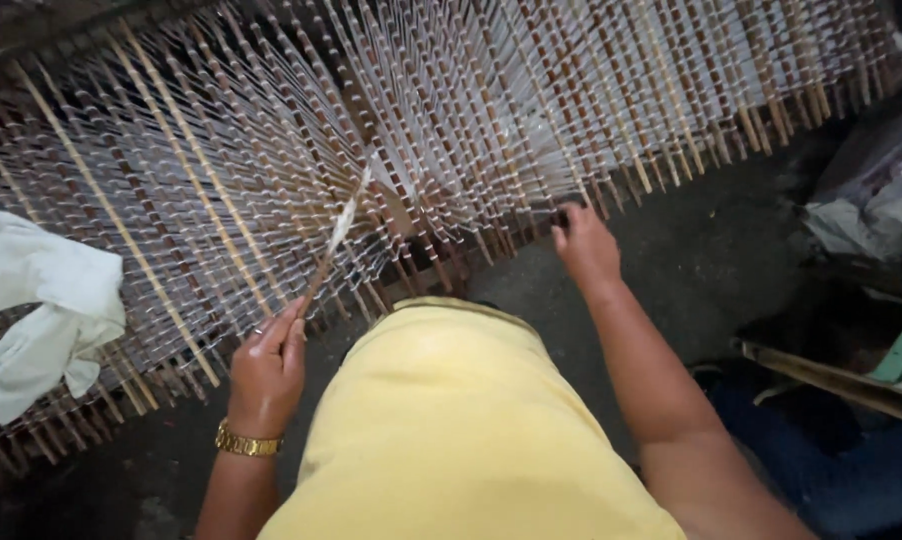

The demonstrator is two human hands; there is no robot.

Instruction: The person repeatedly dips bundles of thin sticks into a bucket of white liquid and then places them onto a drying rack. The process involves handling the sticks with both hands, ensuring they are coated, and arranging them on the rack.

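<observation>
Head view, steeply downward — close overhead

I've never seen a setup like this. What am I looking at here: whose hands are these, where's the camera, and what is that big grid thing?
One picture, from a camera on the person's head, looking down over a yellow shirt. No machine: two bare hands. The left hand, gold watch at the wrist, holds a thin stick with a white-coated end. The right hand grips the edge of a wide frame of bamboo slats strung with pale threads. A white cloth lies on the frame's left side.
</observation>
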